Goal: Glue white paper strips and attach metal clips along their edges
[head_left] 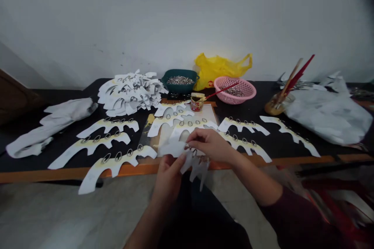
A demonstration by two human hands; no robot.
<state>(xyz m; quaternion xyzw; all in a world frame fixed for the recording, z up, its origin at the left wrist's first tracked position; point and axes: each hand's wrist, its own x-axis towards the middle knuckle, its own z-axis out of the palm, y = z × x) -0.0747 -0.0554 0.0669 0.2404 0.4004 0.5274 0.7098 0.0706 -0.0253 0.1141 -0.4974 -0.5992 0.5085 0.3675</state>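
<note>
A white scalloped cut-out piece (200, 167) hangs at the table's front edge, slightly blurred. My left hand (170, 173) grips its left end between thumb and fingers. Above it, my right hand (210, 144) is closed in a pinch at the piece's top edge, by small metal loops; what lies in the fingertips is too small to make out. Similar white pieces with metal loops along a yellowish glued edge lie to the left (118, 163) and right (245, 144). Others lie on a pale board (165, 140) just beyond my hands.
A heap of white pieces (128, 95) stands at the back left. Behind the board are a teal basket (168, 76) and pink basket (249, 89) of metal parts, a glue pot (196, 105) with a red-handled brush, and a yellow bag (219, 64). A jar (273, 107) holds brushes.
</note>
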